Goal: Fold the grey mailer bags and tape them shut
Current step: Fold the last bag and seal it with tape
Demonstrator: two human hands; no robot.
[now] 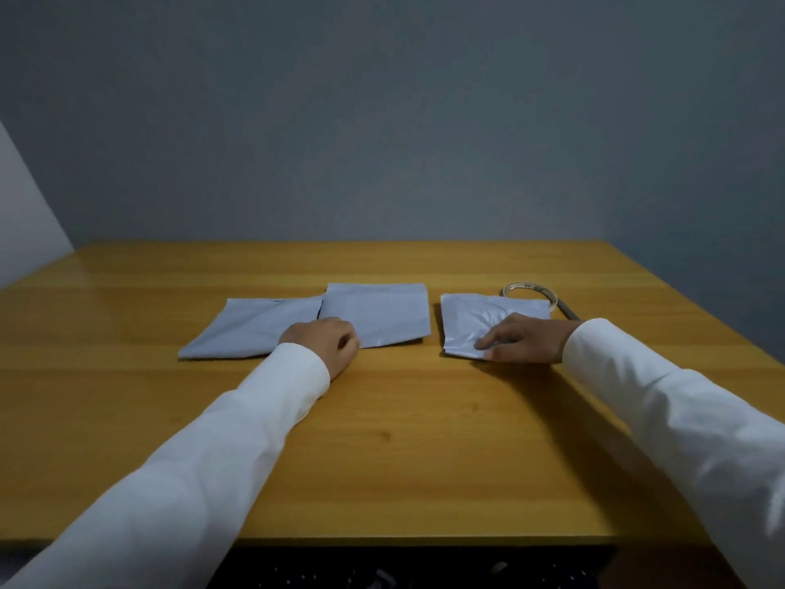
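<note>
Fingers of right hand (524, 338) spread flat on the near corner of the small folded mailer (480, 323), pressing it to the tabletop (382, 440), not curled round it. Left hand (325, 344) curled at the near edge where two flat mailers overlap: the middle mailer (382, 312) lying partly over the left mailer (250, 329); probably pinching the middle one's near left corner, though the knuckles hide the fingertips. Tape roll (529, 291) just behind the folded mailer, at far right, with a loose tail trailing right.

Step in hand, by the look of it: one bag folded and held down on the right, the next being picked from the pair. Folded bag's tape too hard to make out. Next move calls for sliding the middle mailer clear of its neighbour, then creasing it square before reaching for tape.
</note>
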